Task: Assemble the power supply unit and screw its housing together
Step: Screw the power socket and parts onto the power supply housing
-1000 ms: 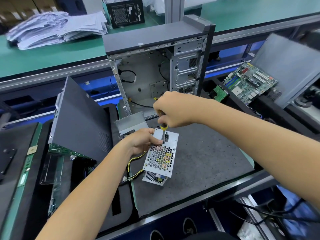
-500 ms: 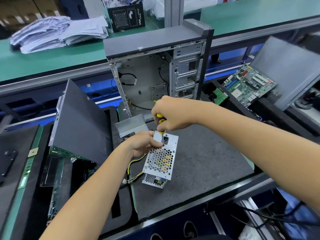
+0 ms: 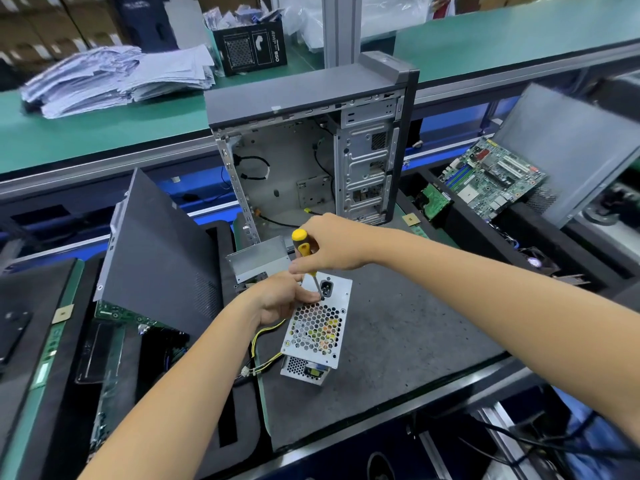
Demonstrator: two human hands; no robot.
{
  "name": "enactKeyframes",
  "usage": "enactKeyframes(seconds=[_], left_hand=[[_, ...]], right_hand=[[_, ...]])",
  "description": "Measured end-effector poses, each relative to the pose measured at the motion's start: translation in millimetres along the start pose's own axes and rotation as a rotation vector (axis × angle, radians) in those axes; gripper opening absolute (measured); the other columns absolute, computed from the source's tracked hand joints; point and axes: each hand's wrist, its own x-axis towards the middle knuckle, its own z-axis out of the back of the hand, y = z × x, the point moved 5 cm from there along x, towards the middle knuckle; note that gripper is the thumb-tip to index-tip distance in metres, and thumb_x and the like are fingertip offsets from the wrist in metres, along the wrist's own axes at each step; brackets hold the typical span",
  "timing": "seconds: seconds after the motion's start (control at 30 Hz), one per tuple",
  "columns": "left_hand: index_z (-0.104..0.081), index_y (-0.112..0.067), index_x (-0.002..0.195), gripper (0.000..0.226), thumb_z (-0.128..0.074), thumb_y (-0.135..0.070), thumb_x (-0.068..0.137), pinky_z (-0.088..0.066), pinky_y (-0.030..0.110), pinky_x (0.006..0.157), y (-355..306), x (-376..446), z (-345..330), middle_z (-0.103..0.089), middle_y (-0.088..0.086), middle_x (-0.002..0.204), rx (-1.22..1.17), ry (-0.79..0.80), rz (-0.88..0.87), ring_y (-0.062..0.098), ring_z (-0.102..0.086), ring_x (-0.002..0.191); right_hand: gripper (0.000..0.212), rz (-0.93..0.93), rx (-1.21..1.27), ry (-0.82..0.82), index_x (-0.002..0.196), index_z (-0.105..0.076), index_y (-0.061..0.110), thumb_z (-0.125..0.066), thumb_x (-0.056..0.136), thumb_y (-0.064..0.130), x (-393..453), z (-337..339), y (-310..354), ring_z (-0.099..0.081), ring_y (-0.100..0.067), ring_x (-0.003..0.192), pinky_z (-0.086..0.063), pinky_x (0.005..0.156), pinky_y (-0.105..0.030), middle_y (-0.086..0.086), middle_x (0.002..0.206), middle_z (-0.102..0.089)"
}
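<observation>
Just above the power supply unit [image 3: 317,327], the right hand [image 3: 332,247] pinches a yellow-handled screwdriver [image 3: 304,252] in its fingertips [image 3: 298,268], shaft slanting down to a screw point beside the unit's power socket [image 3: 326,287]. At the unit's left edge, the left hand [image 3: 280,299] grips the housing. The unit stands on the grey mat [image 3: 398,341], its long axis running away from the person. The right hand seems the one to drive the screw.

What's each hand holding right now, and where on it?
Right hand grips the screwdriver by the lower part of its yellow-and-black handle, tip on the power supply unit. Left hand steadies that unit at its upper left edge.
</observation>
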Motion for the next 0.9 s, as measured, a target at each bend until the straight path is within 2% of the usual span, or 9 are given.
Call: enactKeyframes(seconds=[0.17, 0.27, 0.33, 0.4, 0.47, 0.53, 0.63, 0.73, 0.9], left_hand=[[-0.067, -0.006, 0.093, 0.008, -0.059, -0.006, 0.093, -0.056, 0.027, 0.063, 1, -6, -2, -0.073, 0.007, 0.086, 0.105, 0.053, 0.078, 0.017, -0.069, 0.074], [-0.066, -0.003, 0.101, 0.014, -0.057, -0.013, 0.096, -0.057, 0.037, 0.082, 4, -7, -3, -0.072, 0.01, 0.096, 0.187, 0.041, 0.069, 0.021, -0.067, 0.084], [-0.063, 0.001, 0.109, 0.02, -0.058, -0.012, 0.095, -0.05, 0.045, 0.094, 5, -8, -5, -0.07, 0.015, 0.106, 0.207, 0.054, 0.045, 0.027, -0.064, 0.093], [-0.063, -0.003, 0.11, 0.023, -0.067, -0.01, 0.089, -0.056, 0.037, 0.076, 5, -9, -8, -0.07, 0.013, 0.098, 0.239, 0.093, 0.005, 0.022, -0.066, 0.084], [-0.063, -0.016, 0.108, 0.031, -0.074, -0.008, 0.081, -0.041, 0.023, 0.049, 3, -10, -9, -0.064, 0.002, 0.075, 0.303, 0.08, -0.035, 0.012, -0.057, 0.061], [-0.065, -0.026, 0.104, 0.035, -0.077, -0.007, 0.078, -0.033, 0.018, 0.041, 2, -8, -7, -0.059, -0.007, 0.061, 0.327, 0.048, -0.051, 0.006, -0.051, 0.05], [-0.065, -0.023, 0.087, 0.019, -0.078, -0.013, 0.078, -0.032, 0.018, 0.043, 5, -7, -4, -0.062, -0.006, 0.059, 0.332, 0.046, -0.017, 0.004, -0.053, 0.048], [-0.064, -0.02, 0.084, 0.01, -0.071, -0.027, 0.086, -0.038, 0.016, 0.045, 9, -11, 0, -0.061, -0.013, 0.058, 0.358, 0.068, 0.003, 0.0, -0.053, 0.049], [-0.063, -0.026, 0.064, 0.04, -0.048, -0.036, 0.1, -0.053, 0.025, 0.074, 24, -16, 17, -0.063, -0.01, 0.061, 0.31, 0.153, -0.001, 0.01, -0.066, 0.071]], right_hand=[[0.034, -0.072, 0.139, -0.097, 0.067, -0.037, 0.012, -0.061, 0.086, 0.026, 6, 2, -4, -0.032, -0.021, 0.053, -0.027, 0.051, -0.031, -0.006, 0.063, -0.042], [0.027, -0.067, 0.154, -0.067, 0.068, -0.037, 0.011, -0.054, 0.089, 0.017, 10, 6, -5, -0.048, -0.025, 0.053, -0.036, 0.055, -0.03, -0.016, 0.063, -0.054], [0.024, 0.012, -0.042, 0.055, 0.071, -0.04, 0.01, -0.054, 0.089, 0.015, 10, 0, -3, -0.045, -0.023, 0.063, -0.035, 0.06, -0.033, -0.019, 0.078, -0.051], [0.007, 0.063, -0.22, 0.216, 0.082, -0.052, 0.004, -0.057, 0.086, 0.008, 9, -14, -8, -0.048, -0.028, 0.076, -0.038, 0.066, -0.038, -0.016, 0.098, -0.049], [0.03, 0.072, -0.329, 0.365, 0.113, -0.059, 0.007, -0.061, 0.083, 0.007, 7, -31, -17, -0.051, -0.028, 0.096, -0.044, 0.08, -0.041, -0.012, 0.118, -0.047], [0.047, 0.063, -0.402, 0.428, 0.127, -0.056, 0.013, -0.067, 0.081, 0.013, 8, -43, -26, -0.05, -0.025, 0.106, -0.045, 0.088, -0.04, -0.007, 0.124, -0.046], [0.03, 0.079, -0.444, 0.399, 0.111, -0.062, 0.01, -0.067, 0.083, 0.019, 17, -54, -31, -0.056, -0.028, 0.099, -0.048, 0.084, -0.042, -0.01, 0.113, -0.056], [0.011, 0.097, -0.477, 0.431, 0.092, -0.061, 0.013, -0.065, 0.083, 0.018, 22, -63, -26, -0.058, -0.028, 0.086, -0.046, 0.065, -0.035, -0.01, 0.099, -0.063], [0.02, 0.058, -0.528, 0.51, 0.073, -0.057, 0.017, -0.076, 0.073, 0.016, 27, -57, -20, -0.053, -0.019, 0.069, -0.034, 0.053, -0.027, 0.0, 0.075, -0.06]])
